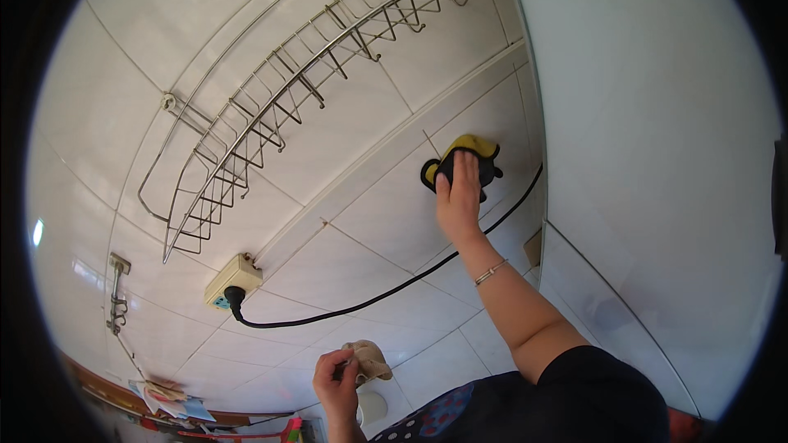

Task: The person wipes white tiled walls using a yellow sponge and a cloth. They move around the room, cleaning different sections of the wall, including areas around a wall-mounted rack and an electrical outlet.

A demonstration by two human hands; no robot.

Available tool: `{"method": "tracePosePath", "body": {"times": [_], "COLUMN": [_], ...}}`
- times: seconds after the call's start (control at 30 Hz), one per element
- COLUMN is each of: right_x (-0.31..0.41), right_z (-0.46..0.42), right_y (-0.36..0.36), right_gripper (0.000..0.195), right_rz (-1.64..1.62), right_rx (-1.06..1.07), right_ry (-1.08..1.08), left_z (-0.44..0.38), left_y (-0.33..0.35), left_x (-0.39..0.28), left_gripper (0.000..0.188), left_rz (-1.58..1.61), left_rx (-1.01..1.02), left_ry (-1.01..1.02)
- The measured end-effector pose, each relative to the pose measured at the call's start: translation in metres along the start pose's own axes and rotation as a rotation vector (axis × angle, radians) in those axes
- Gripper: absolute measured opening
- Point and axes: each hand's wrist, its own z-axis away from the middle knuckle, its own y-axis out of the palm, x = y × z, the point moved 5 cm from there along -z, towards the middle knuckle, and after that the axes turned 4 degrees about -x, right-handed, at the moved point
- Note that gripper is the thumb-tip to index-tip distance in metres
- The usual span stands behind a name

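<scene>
My right hand (459,197) presses a yellow and black cloth (478,145) flat against the white wall tiles (375,240), above a black power cable. A metal bracelet sits on that wrist. Lower down, my left hand (337,378) is closed on a bunched beige cloth (372,362), held in front of the wall. Part of the cloth is hidden by the fingers. A round whitish object (372,407) shows just below it.
A wire rack (314,61) with hooks is fixed to the wall. The black cable (394,288) runs from a socket box (237,277) towards a large pale panel (646,135) at right. A hook rail (117,295) and hanging cloths (166,399) are at left.
</scene>
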Motion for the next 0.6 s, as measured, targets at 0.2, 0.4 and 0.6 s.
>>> {"method": "tracePosePath", "body": {"times": [0.2, 0.4, 0.6], "right_x": [-0.006, -0.002, -0.010], "right_z": [-0.041, 0.007, -0.043], "right_y": [-0.019, 0.001, -0.015], "right_gripper": [0.058, 0.058, 0.058], "right_rz": [-0.019, 0.010, -0.061], "right_rx": [-0.132, 0.046, -0.129], "right_ry": [-0.011, 0.009, -0.008], "left_z": [0.006, 0.008, 0.004], "left_y": [-0.004, 0.004, 0.006], "left_x": [0.000, 0.000, -0.005], "left_gripper": [0.018, 0.017, 0.019], "left_rz": [0.005, 0.028, 0.037], "left_rx": [-0.028, -0.017, -0.020], "left_ry": [-0.008, -0.036, -0.040]}}
